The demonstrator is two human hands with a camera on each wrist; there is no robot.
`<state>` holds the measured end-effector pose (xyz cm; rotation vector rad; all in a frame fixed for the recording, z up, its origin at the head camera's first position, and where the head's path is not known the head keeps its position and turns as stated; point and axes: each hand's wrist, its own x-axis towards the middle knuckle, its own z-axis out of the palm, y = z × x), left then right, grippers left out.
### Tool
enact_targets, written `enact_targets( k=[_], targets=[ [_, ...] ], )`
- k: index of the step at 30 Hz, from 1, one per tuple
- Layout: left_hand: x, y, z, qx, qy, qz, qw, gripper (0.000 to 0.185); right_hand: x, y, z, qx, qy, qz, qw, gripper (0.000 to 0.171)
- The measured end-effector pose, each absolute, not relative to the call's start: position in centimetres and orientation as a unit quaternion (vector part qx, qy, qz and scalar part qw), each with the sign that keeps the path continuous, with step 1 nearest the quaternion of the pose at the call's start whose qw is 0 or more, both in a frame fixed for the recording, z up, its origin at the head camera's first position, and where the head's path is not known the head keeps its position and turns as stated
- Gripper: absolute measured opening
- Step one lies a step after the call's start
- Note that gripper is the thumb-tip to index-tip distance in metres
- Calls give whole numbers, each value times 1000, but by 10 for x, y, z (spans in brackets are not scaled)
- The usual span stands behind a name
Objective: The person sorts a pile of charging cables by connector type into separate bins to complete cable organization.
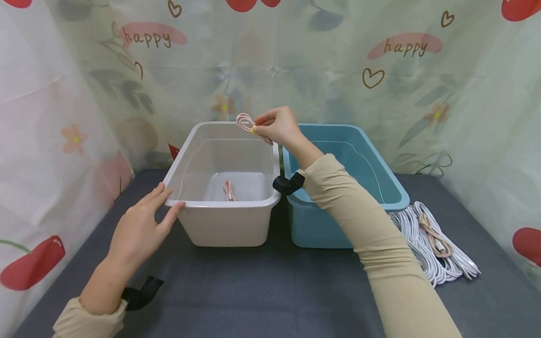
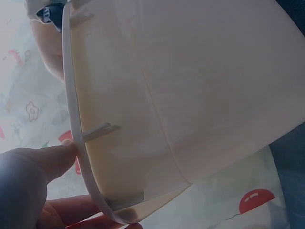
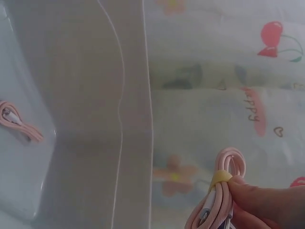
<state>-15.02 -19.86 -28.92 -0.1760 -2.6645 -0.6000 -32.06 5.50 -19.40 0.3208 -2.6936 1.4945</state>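
Note:
My right hand [image 1: 280, 126] pinches a coiled pink cable [image 1: 246, 123] between thumb and fingers, above the right back part of a pale grey plastic bin [image 1: 228, 224]. A yellow tie [image 3: 221, 178] wraps the middle of this coil in the right wrist view, where a metal plug end shows too. Inside the bin, a second coiled pink cable [image 1: 228, 190] lies on the floor. My left hand [image 1: 138, 226] rests at the bin's front left corner, its thumb and fairly straight fingers spread along the rim [image 2: 76, 105].
Close on the right of the pale bin stands a blue bin [image 1: 321, 227], partly covered by my right forearm. Beside it on the dark tabletop [image 1: 253, 291] lie bundled white cables [image 1: 454, 256] with a beige coil [image 1: 435, 237] on top. A patterned curtain [image 1: 274, 70] encloses the back and sides.

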Motion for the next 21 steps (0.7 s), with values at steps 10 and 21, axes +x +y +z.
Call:
enact_targets(
  k=[10, 21],
  targets=[
    [-150, -199, -289, -62, -953, -216, 203, 59, -334, 37, -207, 67, -845, 530, 16, 22],
    [-150, -199, -289, -61, -954, -216, 197, 60, -347, 19, -219, 31, -856, 515, 27, 21]
  ],
)
